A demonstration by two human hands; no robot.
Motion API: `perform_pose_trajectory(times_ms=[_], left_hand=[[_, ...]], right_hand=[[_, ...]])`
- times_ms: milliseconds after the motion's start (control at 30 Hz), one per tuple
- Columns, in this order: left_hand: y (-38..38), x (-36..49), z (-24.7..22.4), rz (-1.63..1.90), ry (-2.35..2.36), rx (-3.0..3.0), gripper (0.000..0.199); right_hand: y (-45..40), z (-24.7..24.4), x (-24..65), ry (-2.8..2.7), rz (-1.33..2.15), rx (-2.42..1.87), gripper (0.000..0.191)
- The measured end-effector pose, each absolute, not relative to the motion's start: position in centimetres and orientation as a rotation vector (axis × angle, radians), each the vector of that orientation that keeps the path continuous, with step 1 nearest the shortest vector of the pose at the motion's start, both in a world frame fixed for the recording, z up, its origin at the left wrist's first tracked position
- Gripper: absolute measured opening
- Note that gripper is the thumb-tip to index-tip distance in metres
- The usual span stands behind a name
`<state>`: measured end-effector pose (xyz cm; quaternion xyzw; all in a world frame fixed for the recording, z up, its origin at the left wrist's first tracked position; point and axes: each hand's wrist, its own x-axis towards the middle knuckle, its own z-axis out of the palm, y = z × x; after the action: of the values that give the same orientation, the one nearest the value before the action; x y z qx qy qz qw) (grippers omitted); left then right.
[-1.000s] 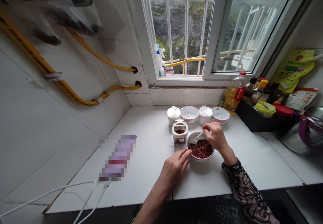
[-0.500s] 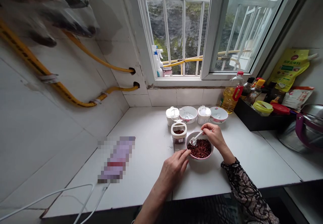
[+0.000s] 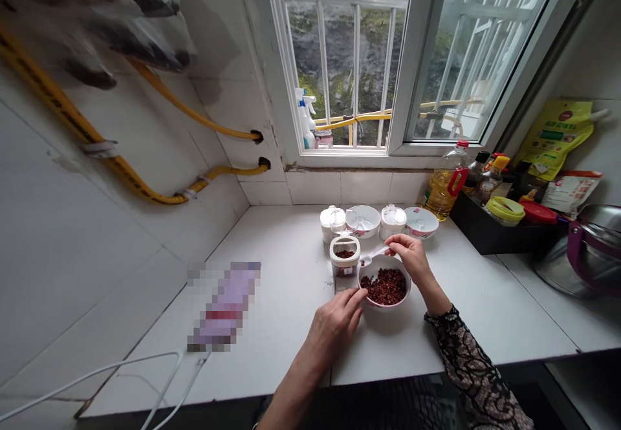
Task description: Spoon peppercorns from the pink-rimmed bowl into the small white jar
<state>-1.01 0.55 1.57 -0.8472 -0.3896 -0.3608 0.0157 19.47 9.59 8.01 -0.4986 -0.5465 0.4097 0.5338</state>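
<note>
From the head view, our right hand pinches the spoon by its handle, likely for control, scoop near the jar. Our left hand touches the bowl on the counter, seemingly steadying it; whether those fingers grip, we cannot tell.

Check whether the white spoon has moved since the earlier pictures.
Yes: the spoon has moved up and leftward, toward the standing open jar, away from the red-brown pieces.

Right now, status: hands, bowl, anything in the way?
Right hand holding white spoon by bowl. Left hand at bowl's near-left rim. Dark red pieces in bowl. Jar close, bowl's back left.
</note>
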Motion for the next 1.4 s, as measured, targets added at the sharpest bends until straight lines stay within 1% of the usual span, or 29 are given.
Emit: perform_pose_trajectory(times_ms=[67, 133, 233, 333, 400, 467, 700, 1033, 1167, 1400], left_hand=[[0.6, -1.0, 1.6, -1.127, -1.219, -2.638, 0.039], [0.6, -1.0, 1.6, -1.130, -1.222, -2.643, 0.039], [0.6, -1.0, 1.5, -1.124, -1.221, -2.649, 0.039], [0.6, -1.0, 1.5, -1.125, -1.215, -2.648, 0.037], [0.6, -1.0, 1.4, -1.130, -1.211, -2.644, 0.036], [0.6, -0.9, 1.4, -1.130, -1.210, -2.638, 0.035], [0.5, -1.0, 1.5, -1.127, -1.212, -2.648, 0.038], [0.6, -1.0, 1.6, -1.122, -1.210, -2.649, 0.039], [0.6, -1.0, 1.5, -1.124, -1.201, -2.635, 0.038], [0.7, -1.1, 1.5, -1.126, -1.183, -2.635, 0.037]], right_hand=[[9.5, 8.3, 18.6, -1.329, 0.887, -1.150, 0.017], [9.3, 8.7, 17.8, -1.408, 0.726, -1.116, 0.018], [8.8, 9.0, 16.8, -1.638, 0.363, -1.065, 0.017], [8.2, 9.1, 16.4, -1.937, 0.057, -0.959, 0.022], [7.9, 9.2, 16.5, -2.035, -0.037, -0.895, 0.025], [7.7, 9.3, 16.9, -2.004, -0.068, -0.885, 0.024], [7.9, 9.0, 20.2, -1.783, 0.001, -1.110, 0.017], [8.2, 7.5, 20.0, -2.051, 0.021, -1.201, 0.019], [8.2, 7.1, 19.6, -2.004, 0.217, -1.243, 0.019], [8.9, 6.9, 20.2, -1.596, 0.742, -1.290, 0.016]])
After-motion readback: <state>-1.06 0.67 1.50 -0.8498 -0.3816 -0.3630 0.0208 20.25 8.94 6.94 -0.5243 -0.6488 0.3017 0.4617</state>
